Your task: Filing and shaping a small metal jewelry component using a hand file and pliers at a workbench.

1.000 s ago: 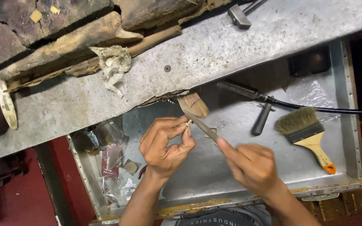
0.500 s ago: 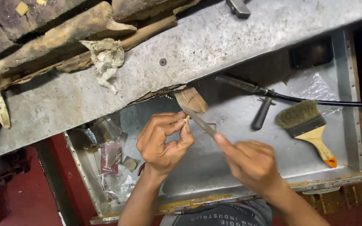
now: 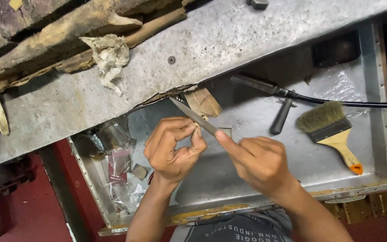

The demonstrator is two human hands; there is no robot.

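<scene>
My right hand (image 3: pixel 258 162) grips a thin grey metal file (image 3: pixel 192 115) with the index finger stretched along it; the file's tip points up and left toward the tray's broken edge. My left hand (image 3: pixel 172 148) pinches a tiny part between thumb and fingertips right under the file's blade; the part itself is too small to make out. Both hands hover over the shallow metal tray (image 3: pixel 372 179). A worn wooden block (image 3: pixel 202 102) lies just behind the file.
A paintbrush (image 3: pixel 330 130) with a wooden handle lies at the tray's right. A black-handled tool with a cable (image 3: pixel 274 89) rests at the back. Crumpled plastic bags (image 3: pixel 117 157) fill the tray's left end. A dirty rag (image 3: pixel 109 56) sits on the metal bench.
The file has slid up and to the left across the pinched part. My left hand stays pinched in place. The view has shifted slightly.
</scene>
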